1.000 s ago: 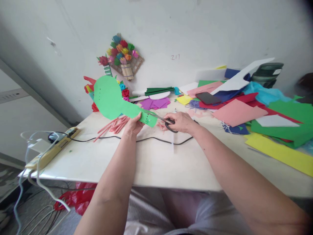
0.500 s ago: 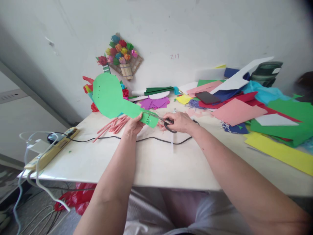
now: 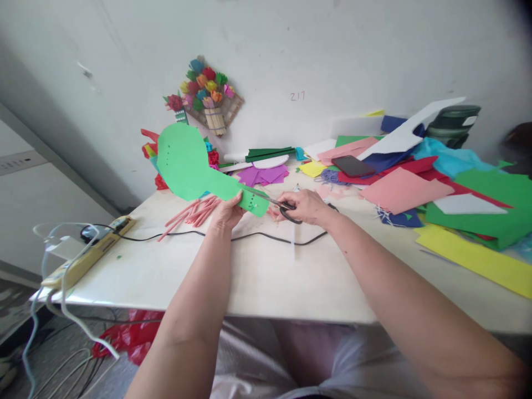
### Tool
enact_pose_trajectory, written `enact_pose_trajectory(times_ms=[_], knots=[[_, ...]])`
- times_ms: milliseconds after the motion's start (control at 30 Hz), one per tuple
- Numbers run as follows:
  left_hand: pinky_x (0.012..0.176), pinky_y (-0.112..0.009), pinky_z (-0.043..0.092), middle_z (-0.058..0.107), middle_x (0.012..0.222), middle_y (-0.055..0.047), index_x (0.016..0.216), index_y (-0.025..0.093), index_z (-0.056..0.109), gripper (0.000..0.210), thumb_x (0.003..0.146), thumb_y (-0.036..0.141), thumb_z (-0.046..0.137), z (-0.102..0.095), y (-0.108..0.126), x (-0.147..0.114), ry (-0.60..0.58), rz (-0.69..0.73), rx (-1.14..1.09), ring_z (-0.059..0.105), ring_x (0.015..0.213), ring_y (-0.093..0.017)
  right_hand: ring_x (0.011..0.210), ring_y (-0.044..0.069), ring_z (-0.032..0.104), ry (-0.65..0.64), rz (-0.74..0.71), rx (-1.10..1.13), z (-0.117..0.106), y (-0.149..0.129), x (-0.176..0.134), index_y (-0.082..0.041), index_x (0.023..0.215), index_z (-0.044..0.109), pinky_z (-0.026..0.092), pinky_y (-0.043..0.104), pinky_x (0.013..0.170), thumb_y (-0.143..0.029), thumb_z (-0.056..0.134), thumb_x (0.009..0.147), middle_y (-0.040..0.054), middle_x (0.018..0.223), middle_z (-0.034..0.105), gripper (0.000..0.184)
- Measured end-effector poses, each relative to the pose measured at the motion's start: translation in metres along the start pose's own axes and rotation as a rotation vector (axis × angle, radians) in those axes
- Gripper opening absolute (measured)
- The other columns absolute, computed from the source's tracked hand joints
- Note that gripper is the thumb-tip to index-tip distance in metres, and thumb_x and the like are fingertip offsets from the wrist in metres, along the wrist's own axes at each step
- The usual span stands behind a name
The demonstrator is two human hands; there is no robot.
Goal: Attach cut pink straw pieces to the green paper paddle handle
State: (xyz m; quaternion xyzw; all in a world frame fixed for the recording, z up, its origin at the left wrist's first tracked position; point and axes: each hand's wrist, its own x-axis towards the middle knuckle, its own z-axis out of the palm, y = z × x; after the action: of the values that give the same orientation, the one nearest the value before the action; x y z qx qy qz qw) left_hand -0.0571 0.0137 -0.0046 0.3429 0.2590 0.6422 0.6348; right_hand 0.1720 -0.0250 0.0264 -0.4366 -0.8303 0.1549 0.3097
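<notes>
A sheet of green paper, rounded at its far left and narrowing to a strip at the right, is raised above the table. My left hand pinches its narrow part from below, thumb on top. Small dark marks dot both ends of the sheet. My right hand grips black-handled scissors, whose blades lie along the upper edge of the strip, near my left thumb. Whether the blades are fully closed I cannot make out. Pink rolled paper sticks lie on the table just behind my left hand.
Coloured paper sheets pile up at the right, with a phone on them. A black cord crosses the table to a power strip at the left. Purple paper and a paper flower bouquet are at the back.
The scissors' handles have shifted very slightly in my right hand. Both hands and the green paper stay in nearly the same place.
</notes>
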Motion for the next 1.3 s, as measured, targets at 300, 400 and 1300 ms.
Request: enact_pose_trajectory(times_ms=[300, 400, 1300], knots=[[0.077, -0.028, 0.05, 0.067, 0.078, 0.0, 0.085, 0.015, 0.062, 0.023, 0.065, 0.006, 0.065, -0.0028, -0.0029, 0.0025, -0.044, -0.018, 0.049, 0.063, 0.071, -0.012, 0.058, 0.01, 0.052, 0.003, 0.025, -0.087, -0.0015, -0.0048, -0.0025, -0.027, 0.083, 0.067, 0.031, 0.021, 0.055, -0.048, 0.064, 0.061, -0.005, 0.066, 0.063, 0.03], [0.075, -0.027, 0.051, 0.067, 0.078, 0.0, 0.083, 0.014, 0.061, 0.024, 0.062, 0.006, 0.068, -0.0042, -0.0048, 0.0037, -0.067, -0.027, 0.06, 0.063, 0.071, -0.013, 0.06, 0.011, 0.053, -0.002, 0.03, -0.118, -0.0009, -0.005, -0.0021, -0.027, 0.083, 0.066, 0.031, 0.021, 0.056, -0.051, 0.064, 0.06, -0.0048, 0.067, 0.063, 0.033], [0.077, -0.029, 0.051, 0.067, 0.081, 0.0, 0.09, 0.015, 0.062, 0.024, 0.068, 0.007, 0.064, -0.0024, -0.0078, 0.0036, -0.053, -0.028, 0.105, 0.063, 0.07, -0.013, 0.059, 0.011, 0.05, 0.033, 0.02, -0.148, 0.0015, -0.0036, -0.0005, -0.026, 0.081, 0.065, 0.029, 0.022, 0.054, -0.046, 0.061, 0.063, -0.004, 0.064, 0.061, 0.027]])
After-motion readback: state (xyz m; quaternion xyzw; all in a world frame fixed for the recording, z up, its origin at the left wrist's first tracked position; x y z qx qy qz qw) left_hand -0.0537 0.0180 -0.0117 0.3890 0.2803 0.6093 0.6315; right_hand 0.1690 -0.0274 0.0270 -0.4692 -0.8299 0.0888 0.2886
